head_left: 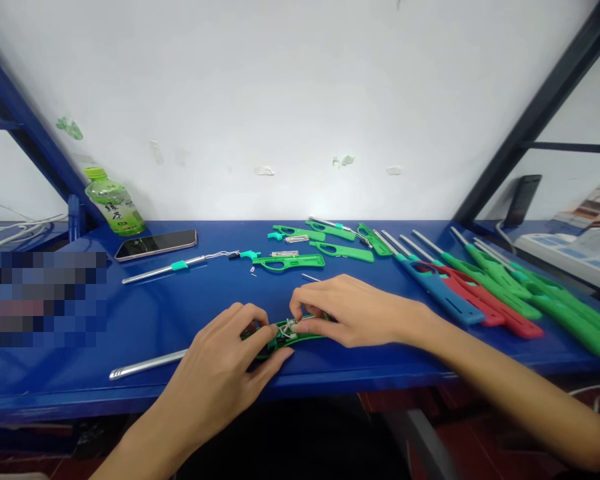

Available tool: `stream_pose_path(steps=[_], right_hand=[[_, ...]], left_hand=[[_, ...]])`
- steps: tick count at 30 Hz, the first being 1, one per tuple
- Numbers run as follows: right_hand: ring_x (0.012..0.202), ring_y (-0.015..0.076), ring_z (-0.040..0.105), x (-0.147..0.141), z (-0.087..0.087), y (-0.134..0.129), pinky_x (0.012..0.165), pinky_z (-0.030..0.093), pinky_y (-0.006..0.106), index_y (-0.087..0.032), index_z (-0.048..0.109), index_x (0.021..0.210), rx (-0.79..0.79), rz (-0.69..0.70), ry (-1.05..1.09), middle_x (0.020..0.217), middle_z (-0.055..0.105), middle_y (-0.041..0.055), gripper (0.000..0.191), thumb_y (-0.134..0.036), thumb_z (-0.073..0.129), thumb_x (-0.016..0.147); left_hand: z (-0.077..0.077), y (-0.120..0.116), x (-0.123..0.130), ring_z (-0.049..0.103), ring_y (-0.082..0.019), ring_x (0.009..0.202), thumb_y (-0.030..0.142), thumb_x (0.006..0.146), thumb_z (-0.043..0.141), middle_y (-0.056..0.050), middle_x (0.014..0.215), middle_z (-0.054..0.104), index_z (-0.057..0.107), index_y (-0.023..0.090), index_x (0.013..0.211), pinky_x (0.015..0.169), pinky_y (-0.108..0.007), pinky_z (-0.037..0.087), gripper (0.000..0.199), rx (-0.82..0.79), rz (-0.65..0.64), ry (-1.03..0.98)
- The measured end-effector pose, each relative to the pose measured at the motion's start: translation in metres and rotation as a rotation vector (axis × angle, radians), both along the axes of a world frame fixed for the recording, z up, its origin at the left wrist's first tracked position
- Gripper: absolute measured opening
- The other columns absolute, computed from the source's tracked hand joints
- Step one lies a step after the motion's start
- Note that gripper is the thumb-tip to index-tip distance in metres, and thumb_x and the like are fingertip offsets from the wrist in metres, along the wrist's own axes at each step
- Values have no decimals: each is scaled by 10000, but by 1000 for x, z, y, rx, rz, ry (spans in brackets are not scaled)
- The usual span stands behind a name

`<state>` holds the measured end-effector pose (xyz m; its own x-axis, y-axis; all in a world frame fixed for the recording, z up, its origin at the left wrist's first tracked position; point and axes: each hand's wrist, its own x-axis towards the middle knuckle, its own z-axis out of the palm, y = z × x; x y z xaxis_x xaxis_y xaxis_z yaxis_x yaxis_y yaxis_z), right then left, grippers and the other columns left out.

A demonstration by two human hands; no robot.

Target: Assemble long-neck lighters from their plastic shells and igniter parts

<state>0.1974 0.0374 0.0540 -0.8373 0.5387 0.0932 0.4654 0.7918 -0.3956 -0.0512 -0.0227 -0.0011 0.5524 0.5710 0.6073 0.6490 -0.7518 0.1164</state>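
Near the front edge of the blue table lies an opened green utility lighter, its inner parts facing up. My left hand is closed round its left part, fingertips on the parts inside. The lighter's silver metal tube sticks out to the left from under that hand. My right hand comes in from the right, thumb and forefinger pinched at small whitish parts in the shell. Exactly what those fingertips hold is hidden. Behind my right hand, the tip of a thin metal rod shows.
Behind my hands lie green handle shells and a loose lighter tube with wires. Several whole lighters lie at the right. A phone and a green drink bottle are at the back left, before the white wall.
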Motion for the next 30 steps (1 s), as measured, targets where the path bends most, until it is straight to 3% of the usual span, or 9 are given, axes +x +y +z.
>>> stream_pose_path(steps=[4,8,13,18,30], right_hand=[[672,133,537,0,-4,3,629,354,273,-215,619,1101,12,-17,5,917,688,-25,144,-349,653,1059],[757,138,586,2,-3,5,658,388,262,-204,652,1034,35,-7,12,984,691,-7,105,-302,689,1037],[828,150,648,3,-2,6,704,436,260,-199,696,1132,23,9,37,1055,727,12,163,-334,696,1039],[833,165,658,3,-1,6,731,447,278,-187,749,1027,75,32,-18,975,725,16,154,-331,699,1038],[869,185,682,3,-3,6,763,471,291,-187,772,1060,97,54,-40,977,721,32,186,-346,674,1053]], left_hand=[[0,-1,0,578,-213,820,256,1030,667,-54,977,651,682,178,1066,719,-361,499,86,15,12,2],[1,0,1,586,-215,801,255,1026,676,-49,950,659,679,177,1108,702,-363,504,114,44,11,2],[2,-2,1,599,-199,772,226,1026,677,-40,921,674,687,183,1073,700,-352,510,64,105,-8,3],[1,-2,1,627,-203,803,215,1026,675,-58,985,697,692,172,1056,736,-368,533,55,168,-5,25],[1,-3,1,610,-192,812,242,1042,654,-58,1011,666,685,177,1118,714,-351,538,104,97,9,2]])
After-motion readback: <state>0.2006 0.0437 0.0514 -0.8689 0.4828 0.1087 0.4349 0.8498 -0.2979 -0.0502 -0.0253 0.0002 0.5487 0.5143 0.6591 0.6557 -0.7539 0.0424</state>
